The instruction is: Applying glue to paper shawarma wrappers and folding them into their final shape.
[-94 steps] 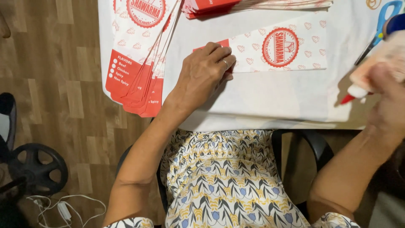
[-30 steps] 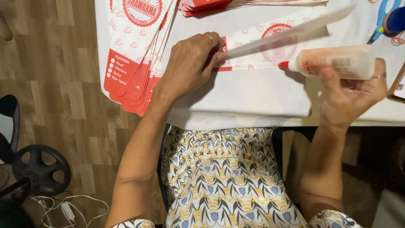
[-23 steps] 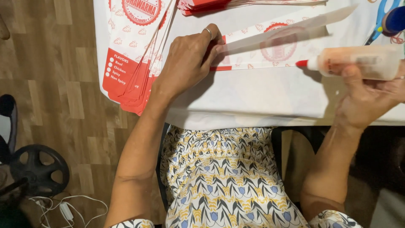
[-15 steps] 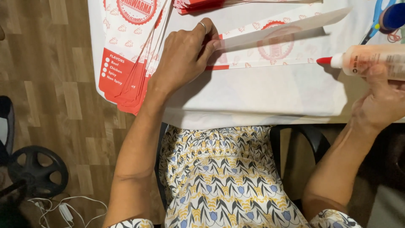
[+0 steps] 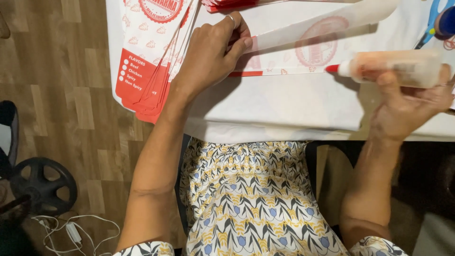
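Note:
My left hand [image 5: 213, 52] presses on the left end of a white paper sleeve [image 5: 313, 47] with a red round print, pinching up its long flap so it stands lifted. My right hand [image 5: 407, 102] grips a clear glue bottle [image 5: 398, 68] with a red nozzle. The bottle lies sideways, its tip pointing left just by the sleeve's lower edge. The sleeve rests on a white table cover [image 5: 284, 104].
A fanned stack of red-and-white printed paper sleeves [image 5: 147, 66] hangs over the table's left edge. More red ones [image 5: 227, 4] lie at the top. Blue scissors [image 5: 433, 21] sit at the top right. A black wheel [image 5: 42, 185] and a white cable [image 5: 71, 230] lie on the wooden floor.
My right hand brought the glue bottle in, ran it along the sleeve and drew it to the right. My left hand lifted the sleeve's flap and still holds it up.

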